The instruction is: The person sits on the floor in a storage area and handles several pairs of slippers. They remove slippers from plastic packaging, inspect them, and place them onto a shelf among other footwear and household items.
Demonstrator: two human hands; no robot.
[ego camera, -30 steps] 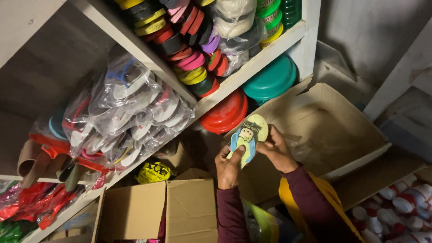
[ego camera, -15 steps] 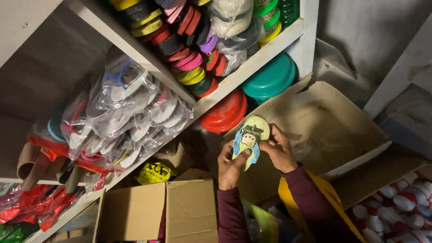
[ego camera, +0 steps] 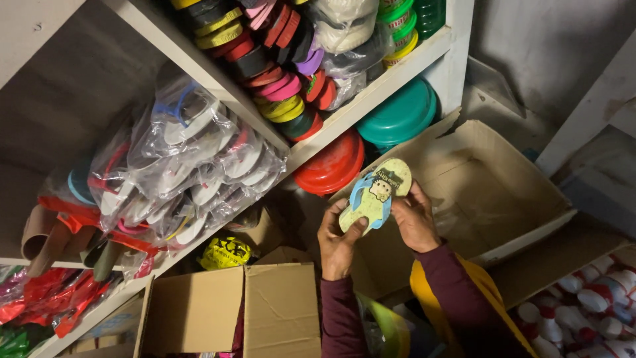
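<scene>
Both hands close on a small child's flip-flop [ego camera: 375,196], pale yellow-green with blue straps and a cartoon figure printed on the sole. The left hand [ego camera: 339,242] pinches its lower end, thumb pressed on the sole, while the right hand [ego camera: 415,220] clasps the side edge, fingers curled behind. The sandal is held in the air, tilted, in front of an open cardboard box [ego camera: 503,192] that stands on its side by the shelf's right post. Maroon sleeves cover both forearms. Just behind the sandal, under the shelf [ego camera: 371,99], sit stacked red plastic lids [ego camera: 331,166] and teal ones [ego camera: 401,116]. On the shelf above, rows of coloured flip-flops [ego camera: 278,59] stand on edge. Further left, on a lower shelf, lie clear bags of sandals [ego camera: 185,159]. A second cardboard box [ego camera: 232,315] stands open near the left forearm, with a yellow-and-black bundle [ego camera: 226,252] just behind it. Red-and-white plastic bottles [ego camera: 583,311] crowd the bottom right corner.
</scene>
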